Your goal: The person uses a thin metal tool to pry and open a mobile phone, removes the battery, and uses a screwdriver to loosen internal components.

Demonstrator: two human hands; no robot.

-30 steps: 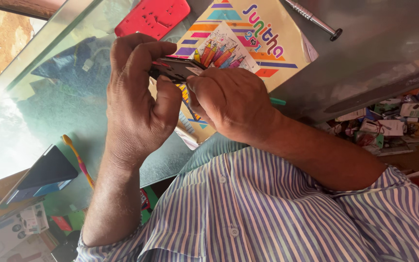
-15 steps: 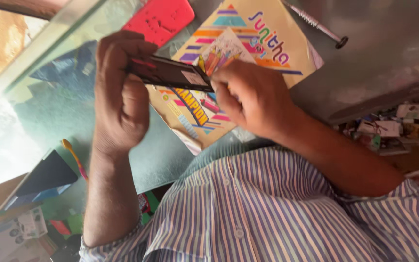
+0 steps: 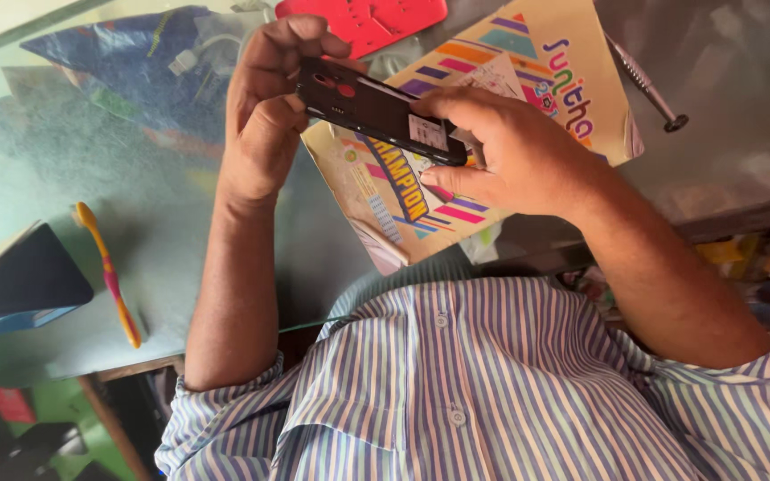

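Observation:
A black phone (image 3: 376,111) with its back cover off is held above the glass tabletop, its inner face toward me. My left hand (image 3: 260,116) grips its left end, fingers curled over the top edge. My right hand (image 3: 514,156) holds the right end, thumb under the lower edge. Beneath the hands lies a colourful notebook (image 3: 572,80). A red back cover (image 3: 367,20) rests at the table's far edge, just beyond my left hand.
A metal screwdriver (image 3: 648,82) lies right of the notebook. An orange and yellow toothbrush (image 3: 110,281) and a dark flat box (image 3: 20,281) sit at the left. A blue bag (image 3: 126,62) shows under the glass. Small packets (image 3: 759,267) crowd a shelf at the right.
Both hands have spread apart to the phone's two ends and tilted it, so its open back now faces me. The view has come closer.

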